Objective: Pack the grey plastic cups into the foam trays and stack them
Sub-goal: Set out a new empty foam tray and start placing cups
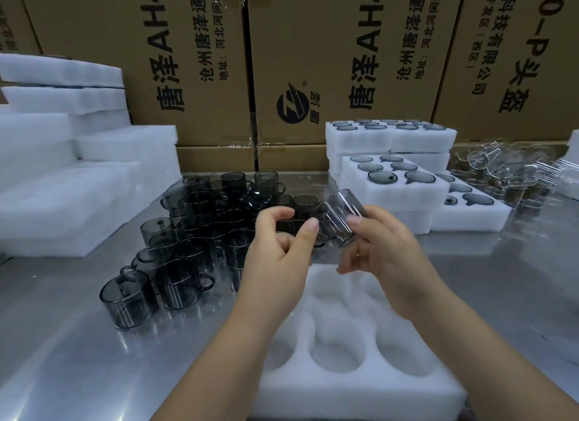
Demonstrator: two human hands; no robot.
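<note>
My right hand (379, 245) grips a grey plastic cup (341, 217), tilted on its side in the air above the far edge of a white foam tray (341, 386). This tray lies at the table's front and its round pockets hold nothing. My left hand (275, 248) hovers just left of the cup with loosely curled fingers; its thumb tip reaches the cup's edge. A heap of loose grey cups (194, 232) stands on the steel table to the left, behind my left hand.
Filled foam trays (394, 185) are stacked at the back right, with another filled tray (470, 213) beside them. Plain foam blocks (78, 176) are piled at the left. Clear plastic pieces (507, 166) lie far right. Cardboard boxes (188, 60) wall off the back.
</note>
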